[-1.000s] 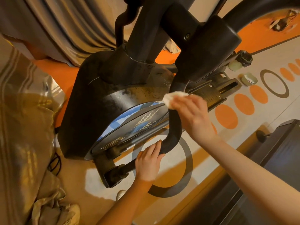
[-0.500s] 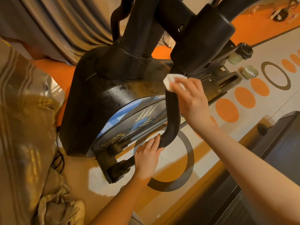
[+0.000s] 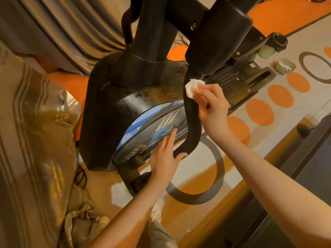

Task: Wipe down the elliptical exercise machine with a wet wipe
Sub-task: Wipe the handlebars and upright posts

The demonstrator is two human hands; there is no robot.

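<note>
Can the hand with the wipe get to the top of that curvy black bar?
Probably yes. The right hand holds the wet wipe against the curved bar just below where it enters the big black housing. Nothing sits between, though the housing hides the very top.

No text, brand or number is showing clearly enough to read. The blue-and-black panel [image 3: 157, 127] on the elliptical's [image 3: 111, 108] side is carrying rows of pale oval marks, but they are showing only as blurred shapes, not letters. A small label [image 3: 252, 65] on the machine's rail is appearing as a tiny light patch, too small to make out. A small tub [image 3: 285, 66] on the floor is bearing a white patch, likewise unreadable.
</note>
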